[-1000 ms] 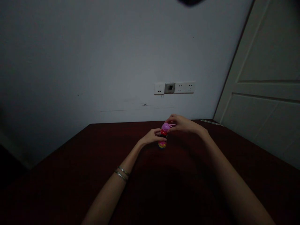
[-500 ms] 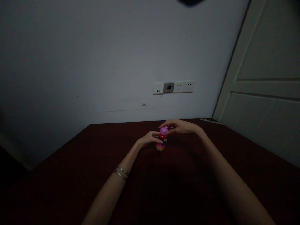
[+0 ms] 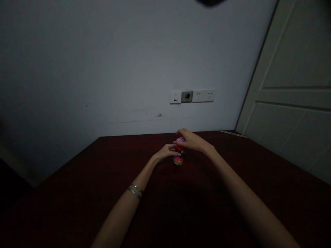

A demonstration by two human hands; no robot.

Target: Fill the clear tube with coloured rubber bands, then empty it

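Observation:
A small bottle stands nearly upright on the dark red table, with a red neck, a dark label and pink, yellow and blue contents or pattern low down. My left hand grips its middle from the left, thumb across the front. On top sits a pink cap with a loop. My right hand has its thumb and fingers around the cap from the right, hiding much of it.
Behind the table rises a pale wall with a row of sockets and switches. A panelled door stands along the right side. A light strip lies at the table's back right edge.
My right hand has turned about the cap, its wrist shifting left and its palm now covering more of the cap. The left hand keeps its hold on the bottle.

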